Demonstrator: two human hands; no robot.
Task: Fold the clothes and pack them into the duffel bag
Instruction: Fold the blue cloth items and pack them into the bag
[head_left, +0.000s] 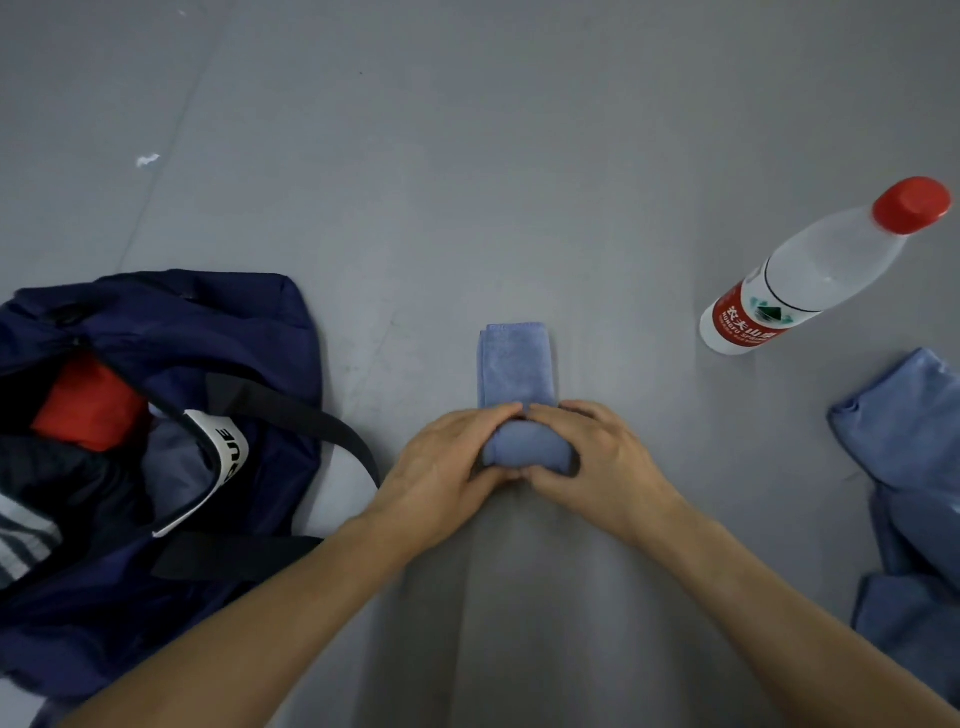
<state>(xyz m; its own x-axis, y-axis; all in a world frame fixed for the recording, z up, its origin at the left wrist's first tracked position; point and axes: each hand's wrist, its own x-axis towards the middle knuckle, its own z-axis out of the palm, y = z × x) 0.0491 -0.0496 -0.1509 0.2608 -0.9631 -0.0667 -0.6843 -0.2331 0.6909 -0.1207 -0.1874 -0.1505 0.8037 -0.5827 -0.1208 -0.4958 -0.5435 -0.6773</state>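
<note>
A narrow blue towel (514, 364) lies on the grey floor in the middle, its near end rolled into a small bundle. My left hand (447, 467) and my right hand (597, 462) both grip that rolled end, fingers curled over its top and thumbs under it. The unrolled strip reaches away from me. At the left sits the open navy duffel bag (218, 332), with a red garment (88, 405), dark clothes and a striped piece inside. A black strap (291, 410) drapes across its opening.
A clear water bottle (821, 270) with a red cap and red label stands at the right. A crumpled blue garment (909, 467) lies at the right edge. Grey floor stretches beyond the towel.
</note>
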